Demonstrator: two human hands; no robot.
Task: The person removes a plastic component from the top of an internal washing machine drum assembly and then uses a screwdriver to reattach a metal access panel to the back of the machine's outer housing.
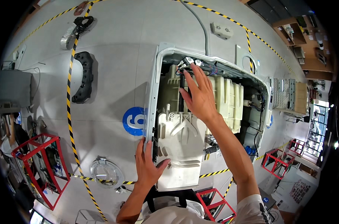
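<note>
Before me is a washing machine cabinet (pixel 153 87) with its top off, showing a cream plastic tub (pixel 229 100) inside. A flat white plastic housing (pixel 179 171) lies over its near left part. My right hand (pixel 201 97) reaches over the tub with fingers spread. Its fingertips are at the white valve fittings (pixel 188 61) and wires by the far wall, its thumb beside a black hose (pixel 182 100). Whether the fingertips touch the fittings is hard to see. My left hand (pixel 147 168) is open at the cabinet's left edge, its thumb against the white housing.
A grey hose (pixel 201 24) runs from the cabinet's far side across the floor. Around lie a dark curved part (pixel 88 76), a round glass door (pixel 106 172), a pale block (pixel 222 30) and a white panel with a round opening (pixel 239 56). Red frames (pixel 38 142) stand at left.
</note>
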